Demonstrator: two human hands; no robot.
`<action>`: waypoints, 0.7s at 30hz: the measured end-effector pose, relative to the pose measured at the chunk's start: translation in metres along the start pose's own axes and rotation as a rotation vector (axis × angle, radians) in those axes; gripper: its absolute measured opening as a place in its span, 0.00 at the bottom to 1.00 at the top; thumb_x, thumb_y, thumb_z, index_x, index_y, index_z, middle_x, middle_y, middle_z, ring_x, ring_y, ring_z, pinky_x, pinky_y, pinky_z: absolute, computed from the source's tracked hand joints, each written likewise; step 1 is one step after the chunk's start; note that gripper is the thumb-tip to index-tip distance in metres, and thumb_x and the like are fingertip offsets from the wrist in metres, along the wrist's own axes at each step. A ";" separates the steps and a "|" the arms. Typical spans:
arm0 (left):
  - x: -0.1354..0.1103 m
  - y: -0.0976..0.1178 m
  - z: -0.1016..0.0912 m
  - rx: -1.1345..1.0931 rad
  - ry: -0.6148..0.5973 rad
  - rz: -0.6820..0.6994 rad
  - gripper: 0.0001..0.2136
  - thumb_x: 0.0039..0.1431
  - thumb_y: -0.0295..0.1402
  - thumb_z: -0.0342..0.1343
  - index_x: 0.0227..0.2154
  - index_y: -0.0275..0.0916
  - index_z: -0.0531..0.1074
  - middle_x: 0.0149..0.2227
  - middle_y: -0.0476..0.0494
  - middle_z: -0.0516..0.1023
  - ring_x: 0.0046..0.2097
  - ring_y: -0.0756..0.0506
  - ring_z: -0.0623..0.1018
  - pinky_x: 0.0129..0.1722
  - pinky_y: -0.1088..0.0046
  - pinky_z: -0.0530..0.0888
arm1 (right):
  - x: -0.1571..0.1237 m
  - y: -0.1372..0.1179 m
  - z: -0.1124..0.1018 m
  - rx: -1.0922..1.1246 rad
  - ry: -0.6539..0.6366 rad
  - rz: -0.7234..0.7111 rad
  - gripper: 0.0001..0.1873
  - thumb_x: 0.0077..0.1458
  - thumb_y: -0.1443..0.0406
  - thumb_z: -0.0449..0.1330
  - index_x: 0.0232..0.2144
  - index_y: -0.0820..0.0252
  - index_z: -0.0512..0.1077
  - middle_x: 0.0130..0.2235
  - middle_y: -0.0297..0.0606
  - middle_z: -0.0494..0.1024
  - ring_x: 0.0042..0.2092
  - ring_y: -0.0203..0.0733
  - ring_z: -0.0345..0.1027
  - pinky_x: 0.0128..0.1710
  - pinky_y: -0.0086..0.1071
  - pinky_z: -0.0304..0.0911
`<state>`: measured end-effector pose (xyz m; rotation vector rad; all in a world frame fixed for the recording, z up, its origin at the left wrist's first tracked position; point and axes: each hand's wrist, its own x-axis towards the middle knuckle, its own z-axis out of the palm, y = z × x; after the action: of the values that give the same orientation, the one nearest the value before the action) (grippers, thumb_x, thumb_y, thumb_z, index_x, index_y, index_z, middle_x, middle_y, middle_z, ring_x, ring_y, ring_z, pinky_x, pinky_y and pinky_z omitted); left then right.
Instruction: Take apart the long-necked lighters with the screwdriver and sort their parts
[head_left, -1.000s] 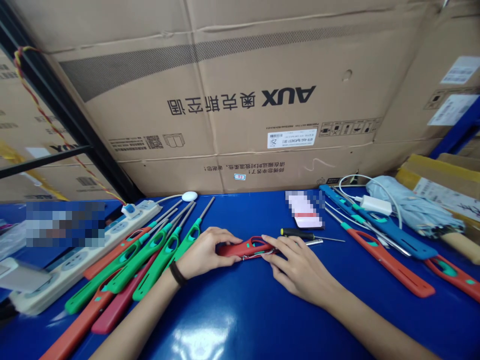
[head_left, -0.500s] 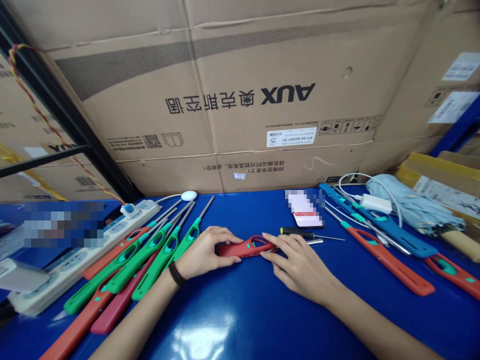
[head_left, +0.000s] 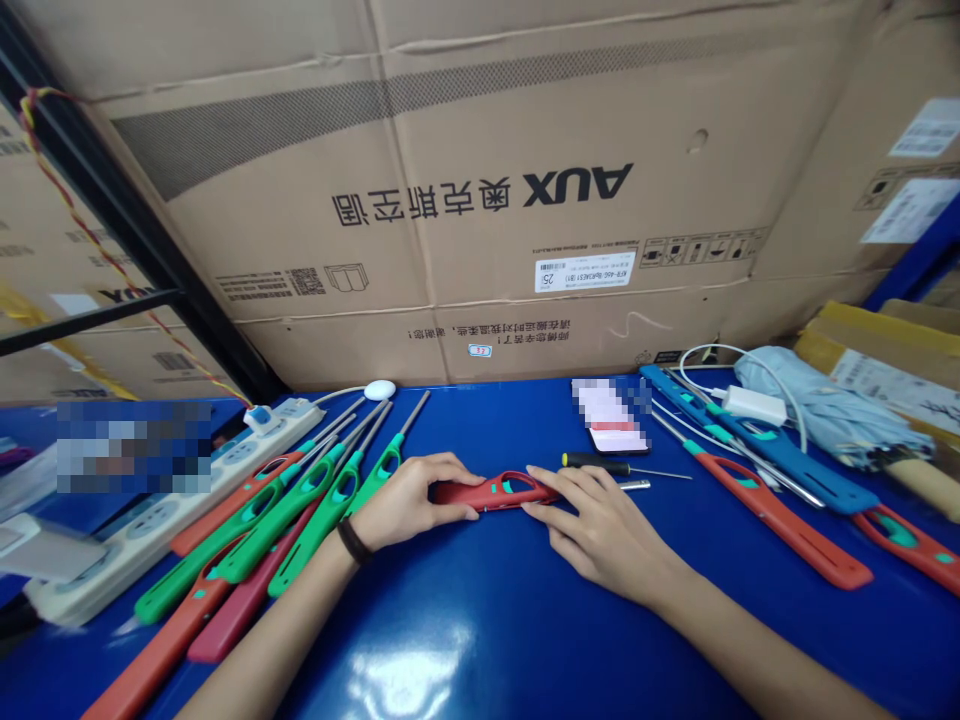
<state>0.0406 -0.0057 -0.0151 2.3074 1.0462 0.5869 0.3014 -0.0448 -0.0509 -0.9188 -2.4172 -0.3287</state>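
Observation:
A red long-necked lighter (head_left: pixel 495 492) lies flat on the blue table (head_left: pixel 480 610) in the middle. My left hand (head_left: pixel 409 502) is closed round its left end, thumb underneath and fingers over the top. My right hand (head_left: pixel 600 528) pinches its right end near the trigger loop, fingers pressed against it. The lighter's metal tip (head_left: pixel 634 485) pokes out past my right hand. A black-handled screwdriver (head_left: pixel 611 466) lies just beyond my right fingers.
Several green and red lighters (head_left: pixel 300 510) are fanned out at the left beside a white power strip (head_left: pixel 165 510). Blue and red lighters (head_left: pixel 772 500), a white charger (head_left: pixel 754 405), a folded umbrella (head_left: pixel 832 415) lie at the right. A large cardboard box (head_left: pixel 480 180) walls the back.
The lighter has been pressed flatter between my hands, and the loose wire visible under it earlier no longer shows. Both hands stay in place.

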 end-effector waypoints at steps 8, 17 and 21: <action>0.001 -0.003 -0.001 0.004 -0.019 0.005 0.15 0.51 0.38 0.63 0.42 0.41 0.76 0.39 0.44 0.77 0.40 0.45 0.76 0.43 0.69 0.72 | 0.005 0.004 -0.001 0.101 0.124 0.061 0.11 0.60 0.68 0.54 0.43 0.58 0.75 0.44 0.40 0.79 0.43 0.43 0.71 0.44 0.40 0.65; 0.002 -0.002 -0.004 0.001 -0.033 0.008 0.14 0.49 0.33 0.65 0.40 0.39 0.77 0.38 0.44 0.78 0.39 0.45 0.77 0.41 0.70 0.72 | 0.002 0.007 0.003 0.233 0.049 0.060 0.11 0.60 0.69 0.55 0.44 0.58 0.74 0.39 0.38 0.80 0.39 0.41 0.74 0.41 0.37 0.67; 0.002 -0.002 -0.005 0.040 -0.038 0.011 0.14 0.50 0.33 0.65 0.41 0.39 0.76 0.38 0.43 0.78 0.39 0.45 0.77 0.42 0.69 0.72 | 0.002 0.007 0.003 0.239 0.048 0.064 0.12 0.59 0.70 0.56 0.43 0.58 0.75 0.40 0.37 0.81 0.39 0.41 0.75 0.42 0.37 0.68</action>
<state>0.0376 -0.0017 -0.0127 2.3515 1.0371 0.5292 0.3033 -0.0375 -0.0524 -0.8672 -2.3162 -0.0358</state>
